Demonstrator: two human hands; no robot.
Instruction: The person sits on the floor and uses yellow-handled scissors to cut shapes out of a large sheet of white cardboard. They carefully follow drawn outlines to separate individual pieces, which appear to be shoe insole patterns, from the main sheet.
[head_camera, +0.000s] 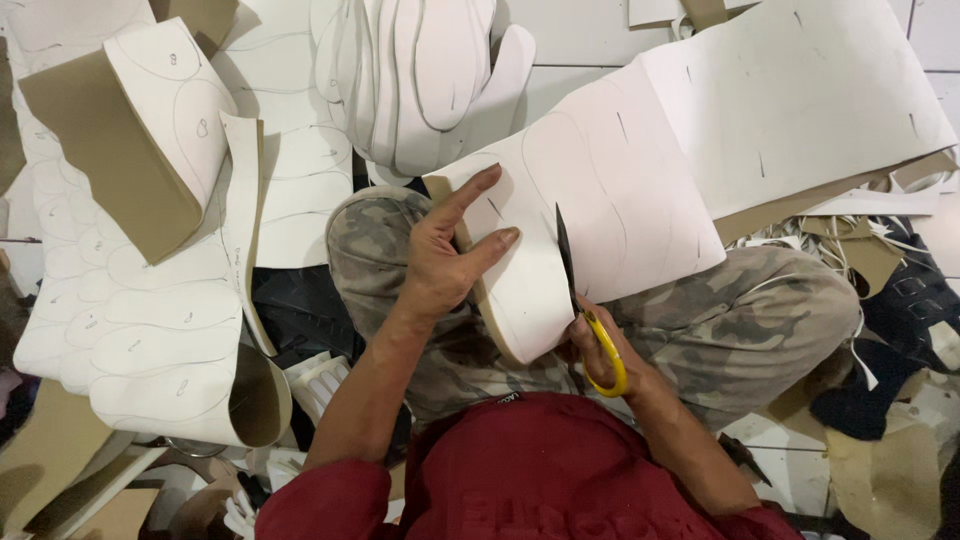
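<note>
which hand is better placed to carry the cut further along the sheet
Right: the right hand holds the yellow-handled scissors, blades in the white sheet. The left hand lies flat on it.

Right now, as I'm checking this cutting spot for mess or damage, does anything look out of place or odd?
Nothing looks damaged. The left hand steadies a white sheet marked with sole outlines while the right hand runs yellow-handled scissors through it. Only the offcut strips scattered on the floor at the right look untidy.
</note>
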